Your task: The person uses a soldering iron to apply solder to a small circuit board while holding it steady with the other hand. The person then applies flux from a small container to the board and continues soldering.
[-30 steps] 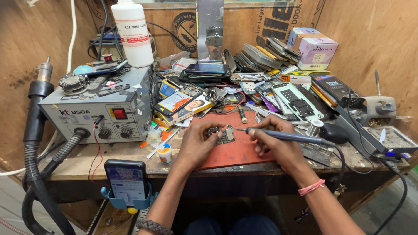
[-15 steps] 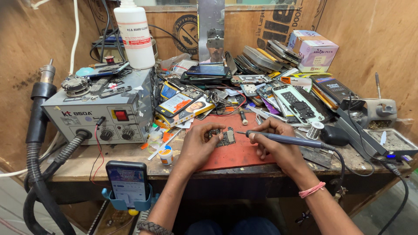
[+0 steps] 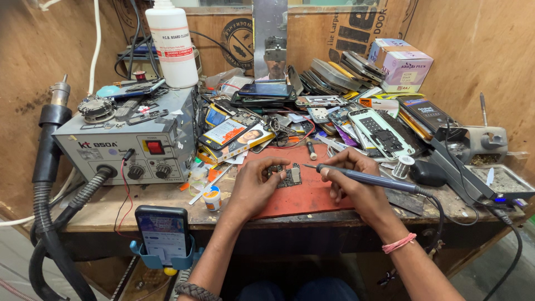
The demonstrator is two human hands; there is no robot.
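Head view: the left hand [image 3: 253,187] pinches a small circuit board [image 3: 285,175] on the red mat [image 3: 304,195], fingers curled at its left edge. At three o'clock of it, the right hand [image 3: 351,178] grips a soldering iron [image 3: 368,179] pen-style, fingers pressed together, tip just beside the board's top right. A grey station [image 3: 134,147] sits at nine o'clock.

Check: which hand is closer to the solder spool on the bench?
Right. The right hand, gripping the soldering iron, sits just left of the solder spool; the left hand is further left, across the circuit board.
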